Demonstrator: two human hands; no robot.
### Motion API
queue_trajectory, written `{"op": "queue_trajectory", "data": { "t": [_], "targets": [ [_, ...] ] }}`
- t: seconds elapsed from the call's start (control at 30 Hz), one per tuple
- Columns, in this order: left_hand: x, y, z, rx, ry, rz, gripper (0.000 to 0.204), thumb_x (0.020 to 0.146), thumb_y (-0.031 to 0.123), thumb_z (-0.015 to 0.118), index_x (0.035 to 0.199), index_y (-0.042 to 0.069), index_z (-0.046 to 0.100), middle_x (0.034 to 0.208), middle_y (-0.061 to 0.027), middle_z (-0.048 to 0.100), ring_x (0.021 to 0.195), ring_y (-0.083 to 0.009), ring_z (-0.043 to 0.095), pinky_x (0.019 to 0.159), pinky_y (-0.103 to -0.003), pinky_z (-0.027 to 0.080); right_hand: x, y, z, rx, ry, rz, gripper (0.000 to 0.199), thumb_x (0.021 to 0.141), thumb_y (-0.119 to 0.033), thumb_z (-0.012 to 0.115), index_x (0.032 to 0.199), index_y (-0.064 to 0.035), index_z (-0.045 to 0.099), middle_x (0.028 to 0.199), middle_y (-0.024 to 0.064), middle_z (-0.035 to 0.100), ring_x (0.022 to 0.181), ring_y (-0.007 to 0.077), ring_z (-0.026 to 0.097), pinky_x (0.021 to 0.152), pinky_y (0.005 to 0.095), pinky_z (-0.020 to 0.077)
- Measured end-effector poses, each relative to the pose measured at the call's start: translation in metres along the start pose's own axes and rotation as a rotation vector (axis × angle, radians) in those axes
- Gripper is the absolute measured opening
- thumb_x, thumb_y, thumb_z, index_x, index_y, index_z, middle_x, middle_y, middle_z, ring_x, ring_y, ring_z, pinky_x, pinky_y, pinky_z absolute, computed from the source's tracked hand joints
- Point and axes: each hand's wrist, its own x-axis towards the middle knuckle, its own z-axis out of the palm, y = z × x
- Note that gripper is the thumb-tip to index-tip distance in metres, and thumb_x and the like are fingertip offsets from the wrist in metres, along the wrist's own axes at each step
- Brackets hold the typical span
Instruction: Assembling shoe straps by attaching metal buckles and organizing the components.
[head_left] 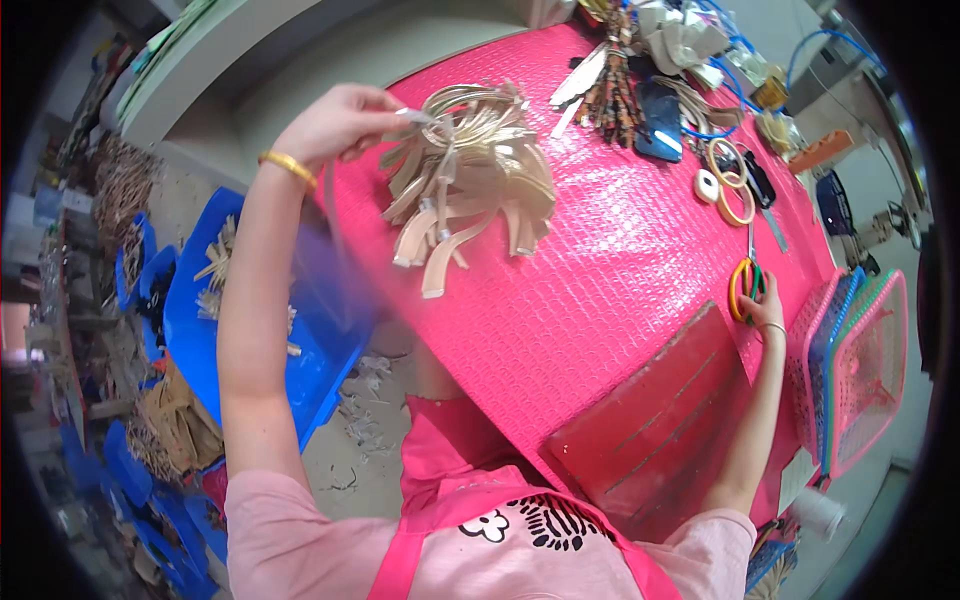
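My left hand (345,122) reaches out to the far left of the table, thumb and fingers pinched on the end of a pale, thin strip (412,116). That strip lies against a bundle of shiny beige-gold straps (520,165), looped at the top with loose flat ends fanning toward me. At the table's right side my right hand (764,305) has its fingers closed at the handles of a pair of scissors (740,290) with yellow and green grips. The blades point away from me, toward two rolls of tape.
Beyond the scissors lie tape rolls (738,206), a black-handled cutter (760,182) and a dark phone (660,120). A dark red board (650,410) rests on the near pink tabletop (480,350). Plastic baskets (860,370) stand at right; a blue bin (325,375) sits below left.
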Motion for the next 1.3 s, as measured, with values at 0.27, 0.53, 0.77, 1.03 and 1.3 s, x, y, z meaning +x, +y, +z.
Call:
{"op": "queue_trajectory", "data": {
  "t": [0.27,0.53,0.77,1.03,1.3],
  "targets": [
    [-0.010,0.033,-0.011,0.892,0.282,0.154,0.024,0.066,0.022,0.064,0.075,0.000,0.063,0.071,-0.0145,0.061,0.068,-0.0243,0.059,0.066,-0.032,0.045,-0.122,-0.151,-0.031,0.494,0.203,-0.476,0.073,0.065,0.009,0.049,0.130,-0.0075,0.022,0.127,0.0058,0.032,0.101,0.0122,0.042,0.073,0.0218,0.0424],
    [-0.022,0.035,-0.003,0.743,0.257,0.215,0.023,0.069,0.020,0.062,0.077,-0.001,0.063,0.067,-0.0115,0.060,0.063,-0.0180,0.057,0.061,-0.029,0.044,-0.177,-0.362,0.063,1.292,-1.129,-0.284,0.070,0.077,-0.065,0.027,0.121,-0.0102,0.031,0.075,0.0036,0.044,0.062,0.0117,0.042,0.051,0.0233,0.0341],
    [-0.032,0.023,-0.006,0.591,0.240,0.251,0.020,0.073,0.018,0.060,0.076,-0.002,0.061,0.059,-0.0038,0.055,0.054,-0.0079,0.047,0.051,-0.023,0.039,-0.151,-0.405,0.094,1.411,-1.172,-0.059,0.070,0.073,-0.071,0.027,0.103,-0.0108,0.044,0.069,0.0037,0.047,0.053,0.0128,0.045,0.045,0.0272,0.0360],
    [-0.018,0.021,-0.024,0.444,0.189,0.368,0.015,0.076,0.016,0.058,0.077,0.002,0.060,0.061,0.0035,0.052,0.054,-0.0039,0.042,0.048,-0.020,0.033,-0.166,-0.381,0.074,1.290,-0.815,-0.227,0.054,0.084,-0.053,0.032,0.106,-0.0064,0.047,0.053,-0.0036,0.038,0.036,0.0050,0.030,0.030,0.0180,0.0232],
    [0.135,0.022,-0.082,0.138,0.738,0.702,0.012,0.071,0.013,0.060,0.072,0.001,0.063,0.060,-0.0030,0.057,0.056,-0.0091,0.049,0.054,-0.025,0.041,-0.101,-0.195,0.035,0.675,0.160,-0.210,0.040,0.076,-0.016,0.062,0.111,-0.0033,0.048,0.077,0.0041,0.056,0.071,0.0066,0.052,0.062,0.0186,0.0416]
  ]
}}
